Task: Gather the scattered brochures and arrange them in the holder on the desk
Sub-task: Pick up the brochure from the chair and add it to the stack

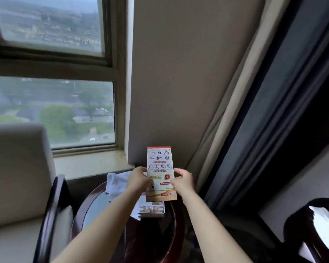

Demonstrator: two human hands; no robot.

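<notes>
Holding one brochure [160, 168] upright above the round tabletop [96, 207]: left grip [139, 177] pinches its left edge, right grip [182, 180] its right edge; brochure stack [152, 210] lies beneath, beside a white cloth [116, 184].

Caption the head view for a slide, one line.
Left hand and right hand hold a printed brochure over a round table bearing more brochures and a white cloth, beside a window.

The brochure [160, 173] is white with a red band at its far edge, red labels and an orange-gold swirl. The table [171, 234] is dark reddish-brown, the armchair [17, 177] cream, the curtain [273, 111] blue-grey.
</notes>
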